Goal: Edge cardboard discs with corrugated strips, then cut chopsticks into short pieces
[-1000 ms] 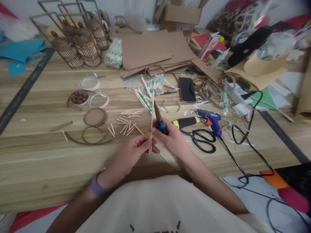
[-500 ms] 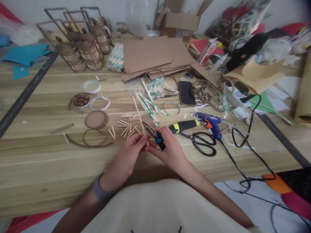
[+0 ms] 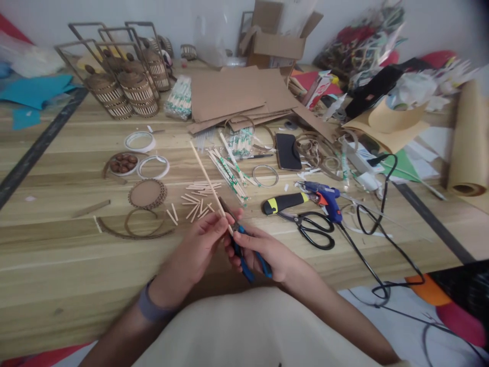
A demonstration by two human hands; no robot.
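My left hand (image 3: 199,243) pinches a long thin wooden stick (image 3: 206,172) near its lower end, the rest slanting up and away to the left. In my right hand (image 3: 270,247) is a pair of pliers (image 3: 246,273) with blue handles, which stand apart. Their dark jaws point up beside the stick; whether they touch it I cannot tell. My hands meet at the stick's lower end, with fingers hiding part of the pliers. Just beyond lie several short cut sticks (image 3: 197,200) and, farther off, long sticks with green-printed wrappers (image 3: 229,176).
To the right lie a yellow-black handled tool (image 3: 286,202), scissors (image 3: 315,230) and a blue glue gun (image 3: 329,200) with its cord. A phone (image 3: 288,151) and cardboard sheets (image 3: 233,94) are farther back. At left are a round cardboard piece (image 3: 147,193), tape rolls (image 3: 153,167) and lidded baskets (image 3: 139,94).
The pliers have turned in my right hand, and their blue handles now show below the fingers, spread apart. The stick has shifted left and tilts more. The whole view has shifted slightly.
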